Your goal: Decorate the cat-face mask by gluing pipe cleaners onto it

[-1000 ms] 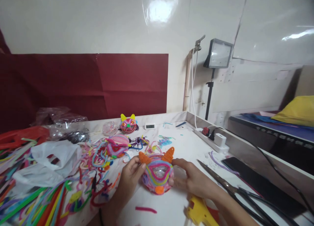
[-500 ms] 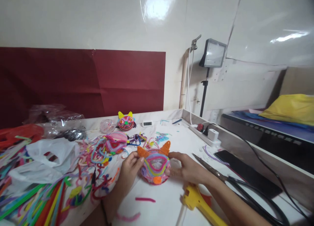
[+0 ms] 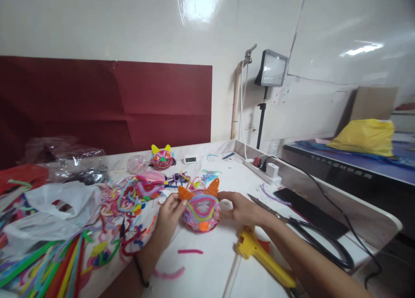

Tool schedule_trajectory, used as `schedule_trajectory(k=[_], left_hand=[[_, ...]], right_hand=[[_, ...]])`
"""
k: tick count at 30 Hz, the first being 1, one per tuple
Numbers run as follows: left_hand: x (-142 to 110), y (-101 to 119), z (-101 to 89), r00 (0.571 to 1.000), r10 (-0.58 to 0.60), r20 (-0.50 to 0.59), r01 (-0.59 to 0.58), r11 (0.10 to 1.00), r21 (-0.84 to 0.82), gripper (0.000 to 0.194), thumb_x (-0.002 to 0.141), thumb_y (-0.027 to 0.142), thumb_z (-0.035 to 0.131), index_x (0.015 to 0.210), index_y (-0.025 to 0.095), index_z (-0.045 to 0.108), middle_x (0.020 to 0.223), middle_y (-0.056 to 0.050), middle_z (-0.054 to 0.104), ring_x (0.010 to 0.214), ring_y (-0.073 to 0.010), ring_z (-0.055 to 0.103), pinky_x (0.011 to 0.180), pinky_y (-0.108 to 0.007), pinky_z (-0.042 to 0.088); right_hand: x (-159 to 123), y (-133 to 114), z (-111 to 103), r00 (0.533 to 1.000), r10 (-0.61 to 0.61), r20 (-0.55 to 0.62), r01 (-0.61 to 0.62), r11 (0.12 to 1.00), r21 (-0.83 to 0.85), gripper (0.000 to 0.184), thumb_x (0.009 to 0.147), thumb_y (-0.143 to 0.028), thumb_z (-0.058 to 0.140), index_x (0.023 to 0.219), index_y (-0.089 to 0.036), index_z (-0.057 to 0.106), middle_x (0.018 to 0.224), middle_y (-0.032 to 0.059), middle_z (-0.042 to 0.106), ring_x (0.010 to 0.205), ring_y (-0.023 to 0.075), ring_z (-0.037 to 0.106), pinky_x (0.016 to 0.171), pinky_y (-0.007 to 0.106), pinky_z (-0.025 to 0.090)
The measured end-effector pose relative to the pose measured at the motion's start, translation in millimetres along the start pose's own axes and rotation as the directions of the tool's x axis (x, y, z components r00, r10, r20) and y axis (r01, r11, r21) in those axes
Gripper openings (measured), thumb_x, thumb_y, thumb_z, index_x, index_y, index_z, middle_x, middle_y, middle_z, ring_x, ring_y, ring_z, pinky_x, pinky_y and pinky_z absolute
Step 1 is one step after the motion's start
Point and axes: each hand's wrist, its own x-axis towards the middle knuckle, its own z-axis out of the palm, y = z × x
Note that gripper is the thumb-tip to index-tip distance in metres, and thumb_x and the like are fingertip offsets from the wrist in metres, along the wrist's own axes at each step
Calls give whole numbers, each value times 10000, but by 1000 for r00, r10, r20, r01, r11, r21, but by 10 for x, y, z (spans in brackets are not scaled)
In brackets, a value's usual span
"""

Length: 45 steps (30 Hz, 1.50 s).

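Between my two hands is a round craft cat head (image 3: 201, 211) made of coloured pipe cleaners, with orange ears, striped curves and an orange nose. My left hand (image 3: 169, 216) pinches its left side just below the ear. On the opposite side my right hand (image 3: 235, 209) grips the edge, thumb in front and fingers behind. A straight magenta pipe cleaner piece (image 3: 190, 251) and a curved pink piece (image 3: 169, 273) lie on the white table in front of it. Under my right forearm rests a yellow glue gun (image 3: 264, 259).
Large scissors (image 3: 301, 233) and a black phone (image 3: 311, 211) lie at right, near a power strip (image 3: 264, 172). Pipe cleaners (image 3: 61, 263), a white plastic bag (image 3: 53, 211) and scraps crowd the left. A finished-looking yellow-eared cat head (image 3: 162, 157) and small digital clock (image 3: 190, 160) stand behind.
The view has shifted slightly, so the scene sits a little further left and higher. Both hands keep the same hold on the cat head.
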Motion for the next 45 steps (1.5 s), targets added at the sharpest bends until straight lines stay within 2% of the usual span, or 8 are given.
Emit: schedule_trajectory(k=[7, 12, 16, 19, 23, 29, 35, 45], left_hand=[[-17, -16, -23, 999, -8, 32, 9, 998, -60, 230, 776, 339, 699, 941, 204, 610, 983, -47, 719, 986, -234, 667, 870, -305, 489], [-25, -63, -79, 984, -6, 181, 33, 989, -146, 326, 820, 362, 669, 1106, 215, 615, 1194, -99, 689, 1140, -281, 630, 975, -371, 483], [-32, -70, -119, 957, -5, 289, 59, 982, -178, 484, 805, 386, 721, 1239, 219, 585, 1283, -117, 653, 1239, -308, 575, 1029, -417, 460], [-18, -96, -132, 937, -13, 350, 79, 981, -175, 587, 742, 392, 802, 1258, 227, 576, 1306, -118, 640, 1257, -315, 565, 1035, -432, 460], [26, -158, -122, 921, -20, 389, 91, 982, -165, 792, 547, 434, 923, 1225, 222, 574, 1281, -136, 653, 1209, -338, 602, 994, -437, 495], [2, -121, -70, 917, -36, 398, 95, 987, -130, 849, 499, 324, 957, 1230, 238, 533, 1311, -139, 631, 1206, -337, 607, 1004, -448, 487], [-21, -151, -2, 939, -6, 344, 60, 988, -144, 900, 444, 340, 968, 1205, 250, 495, 1293, -123, 625, 1214, -348, 595, 998, -458, 480], [-49, -146, 10, 957, 6, 291, 29, 993, -117, 800, 483, 228, 944, 1155, 247, 512, 1218, -87, 670, 1136, -304, 651, 944, -398, 519]], right_hand=[[-3, -53, -6, 1000, 2, 7, -2, 1000, 10, 341, 781, -441, 672, 1009, -190, 715, 1028, 22, 741, 914, 243, 660, 798, 299, 502], [-3, -40, 4, 1000, 16, 5, -16, 1000, -13, 373, 780, -486, 655, 962, -163, 694, 911, 30, 710, 827, 233, 630, 728, 301, 492], [-3, -3, 12, 1000, 18, 16, -18, 1000, -6, 403, 796, -503, 643, 997, -156, 684, 958, 41, 710, 853, 235, 632, 744, 299, 495], [1, 17, 14, 1000, 7, 21, -7, 1000, 4, 403, 801, -502, 643, 1016, -164, 694, 997, 41, 716, 902, 245, 637, 785, 307, 496], [1, 21, 8, 1000, 7, 9, -7, 1000, 10, 430, 788, -499, 656, 1033, -149, 701, 977, 54, 719, 893, 255, 641, 771, 317, 497], [-9, 26, 10, 1000, -8, 8, 8, 999, 41, 422, 786, -481, 663, 1049, -154, 704, 1000, 57, 724, 935, 267, 653, 803, 325, 500], [-5, 82, 39, 1000, -29, 6, 29, 997, 67, 389, 786, -449, 657, 1058, -174, 697, 1044, 56, 729, 968, 271, 653, 841, 331, 507], [-13, 71, 40, 1000, -26, -2, 26, 997, 79, 365, 790, -468, 665, 1008, -177, 692, 1014, 57, 737, 939, 276, 656, 822, 344, 502]])
